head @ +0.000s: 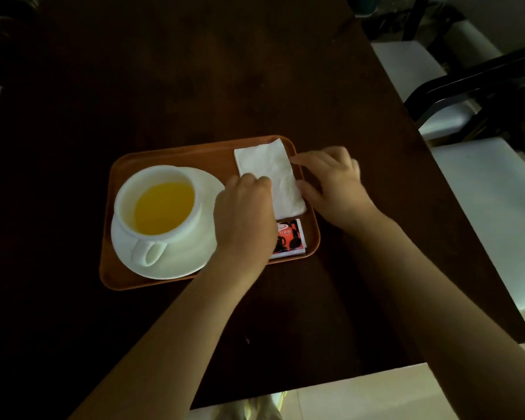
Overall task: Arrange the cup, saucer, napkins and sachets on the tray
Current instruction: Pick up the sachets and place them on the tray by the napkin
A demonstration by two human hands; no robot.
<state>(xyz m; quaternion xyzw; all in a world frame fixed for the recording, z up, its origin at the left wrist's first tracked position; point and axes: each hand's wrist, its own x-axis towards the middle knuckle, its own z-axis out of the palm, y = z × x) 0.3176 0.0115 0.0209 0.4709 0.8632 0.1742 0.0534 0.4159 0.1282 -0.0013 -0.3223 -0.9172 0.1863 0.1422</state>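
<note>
An orange tray (170, 153) lies on a dark table. On its left side a white cup (158, 204) of yellow liquid stands on a white saucer (194, 253), handle toward me. A folded white napkin (270, 168) lies at the tray's far right. Below it sit red, black and white sachets (291, 237), partly hidden by my left hand. My left hand (244, 219) rests knuckles-up with its fingertips on the napkin's left edge. My right hand (334, 183) touches the napkin's right edge with finger and thumb spread.
The dark wooden table (194, 71) stretches far behind and left of the tray. Its right edge runs diagonally past my right hand. White-cushioned chairs (491, 207) with a black frame stand to the right. Pale floor shows at the bottom.
</note>
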